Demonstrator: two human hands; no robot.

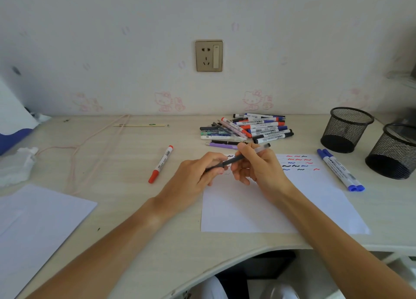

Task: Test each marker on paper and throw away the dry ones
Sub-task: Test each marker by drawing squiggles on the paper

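Both hands are meeting over the top edge of the test paper [270, 206], sharing one slim dark pen [231, 161]. The left hand [198, 174] is gripping the pen's lower, darker end, fingers curled around it. The right hand [254, 163] is pinching the upper part, where a clear cap or barrel section is sticking out past the thumb toward the pile. The pen is lying at a slant, its low end to the left and its high end to the right, held just above the sheet.

The paper is lying flat on the counter [135, 208] beneath the hands, and short wavy strokes [297, 162] in red, blue and black are showing in rows near its top right. A few faint marks are sitting under the hands too.

Beyond the hands, a loose pile of markers and pens [247, 128] is lying near the wall, with red, blue and black caps mixed. To the left of the hands, one red-capped marker [161, 164] is resting alone at an angle. To the right of the paper, two blue markers [340, 170] are lying side by side, touching. Past them, two black mesh cups [346, 129] are standing upright near the counter's right edge.

Farther left, a second sheet of paper [38, 226] is overhanging the front edge, a crumpled tissue [18, 165] is sitting beside it, and a pale cord [94, 147] is trailing across the counter.
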